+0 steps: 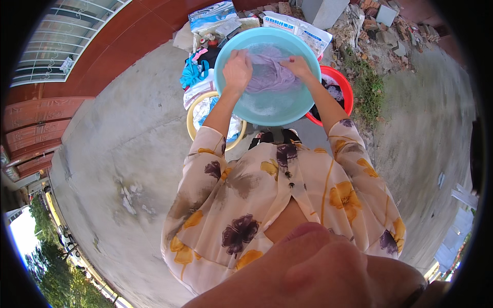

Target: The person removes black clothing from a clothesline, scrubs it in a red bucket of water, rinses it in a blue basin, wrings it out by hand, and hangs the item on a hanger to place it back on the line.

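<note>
Before me is a large light-blue plastic basin [269, 111] of water with some foam on it. A pale purple cloth [273, 75] lies spread in the water, between my hands. My left hand [237, 69], over the basin's left part, is closed on one end of the cloth. At the right, my right hand [296, 67] pinches the cloth's other side near the rim. Parts of the cloth are under water.
A cream basin [189, 123] with white and blue clothes stands lower left of the blue one; a red basin [348, 90] with dark, sudsy clothes stands right. Blue cloth [192, 73] lies beyond the left rim. Broken bricks [371, 25] and weeds [366, 88] lie at the right.
</note>
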Tool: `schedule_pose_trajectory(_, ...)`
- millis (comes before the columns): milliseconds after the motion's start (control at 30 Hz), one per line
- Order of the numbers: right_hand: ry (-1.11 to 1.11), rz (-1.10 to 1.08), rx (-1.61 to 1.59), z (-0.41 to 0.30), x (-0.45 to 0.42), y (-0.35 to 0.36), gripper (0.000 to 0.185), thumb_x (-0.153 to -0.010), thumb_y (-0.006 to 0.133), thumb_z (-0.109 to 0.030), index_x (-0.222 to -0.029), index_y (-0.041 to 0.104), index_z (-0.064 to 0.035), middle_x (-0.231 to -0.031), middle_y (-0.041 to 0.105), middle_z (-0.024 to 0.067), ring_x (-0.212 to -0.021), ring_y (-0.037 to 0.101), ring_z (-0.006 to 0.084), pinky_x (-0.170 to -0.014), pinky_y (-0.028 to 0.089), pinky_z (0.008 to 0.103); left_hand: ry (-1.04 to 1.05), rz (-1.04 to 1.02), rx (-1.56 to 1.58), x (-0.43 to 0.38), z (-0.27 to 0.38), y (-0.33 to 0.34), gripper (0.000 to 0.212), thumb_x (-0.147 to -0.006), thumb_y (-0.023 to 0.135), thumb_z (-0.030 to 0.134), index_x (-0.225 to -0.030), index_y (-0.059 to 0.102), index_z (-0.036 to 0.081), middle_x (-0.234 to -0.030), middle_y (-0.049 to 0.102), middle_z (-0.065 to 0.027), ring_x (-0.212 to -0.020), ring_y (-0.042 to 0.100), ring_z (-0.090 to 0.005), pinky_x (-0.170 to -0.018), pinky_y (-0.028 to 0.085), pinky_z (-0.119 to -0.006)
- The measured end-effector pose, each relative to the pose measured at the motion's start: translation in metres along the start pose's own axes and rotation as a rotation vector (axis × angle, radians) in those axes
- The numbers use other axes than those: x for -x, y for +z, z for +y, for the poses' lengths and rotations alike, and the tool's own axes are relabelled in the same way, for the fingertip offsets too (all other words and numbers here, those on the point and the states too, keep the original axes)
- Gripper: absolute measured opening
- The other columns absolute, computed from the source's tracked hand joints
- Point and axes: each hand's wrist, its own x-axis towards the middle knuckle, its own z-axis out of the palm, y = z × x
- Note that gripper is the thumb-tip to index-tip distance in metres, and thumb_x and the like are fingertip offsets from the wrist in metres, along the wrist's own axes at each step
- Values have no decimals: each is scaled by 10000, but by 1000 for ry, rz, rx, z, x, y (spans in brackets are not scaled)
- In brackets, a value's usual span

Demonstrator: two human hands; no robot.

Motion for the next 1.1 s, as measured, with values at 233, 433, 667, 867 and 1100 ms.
schedule_pose_trajectory(233, -29, 191, 384, -17, 12, 68, 383, -899, 554, -382, -1030, 701, -53, -1048, 685, 226, -934, 668, 424, -825, 528, 521, 220, -415, -350, 52, -5, 84, 675, -852, 617, 297, -1445, 389, 70, -1554, 255, -192, -1448, 184, -411, -1163, 179, -548)
schedule_pose_trajectory(433, -228, -14, 254, -7, 11, 56, 387, -890, 584, -368, -1029, 684, -20, -1012, 689, 227, -908, 675, 400, -779, 525, 489, 3, -511, -402, 26, -21, 82, 630, -868, 605, 304, -1416, 430, 49, -1484, 380, -181, -1396, 302, -398, -1130, 251, -540)
schedule_pose_trajectory(667, -88, 214, -177, -8, -3, 23, 371, -879, 589, -387, -1029, 692, -64, -998, 686, 232, -933, 668, 398, -824, 525, 454, 243, -534, 39, 46, -23, 80, 558, -885, 569, 334, -1370, 503, 66, -1385, 465, -186, -1320, 406, -390, -1090, 289, -582)
schedule_pose_trajectory(867, -207, 382, 481, -17, -2, 64, 392, -886, 580, -429, -1047, 695, -91, -936, 700, 208, -846, 672, 408, -758, 517, 491, 242, -648, -494, 47, -23, 80, 581, -859, 594, 388, -1387, 508, 160, -1470, 421, -143, -1362, 386, -350, -1078, 252, -650)
schedule_pose_trajectory(1100, -113, 77, -392, -2, 0, 21, 323, -857, 661, -404, -870, 743, -92, -736, 696, 148, -671, 657, 354, -670, 497, 458, -70, -838, 110, 4, -24, 37, 598, -859, 624, 328, -1413, 468, 164, -1480, 405, -176, -1315, 429, -421, -1094, 343, -501)
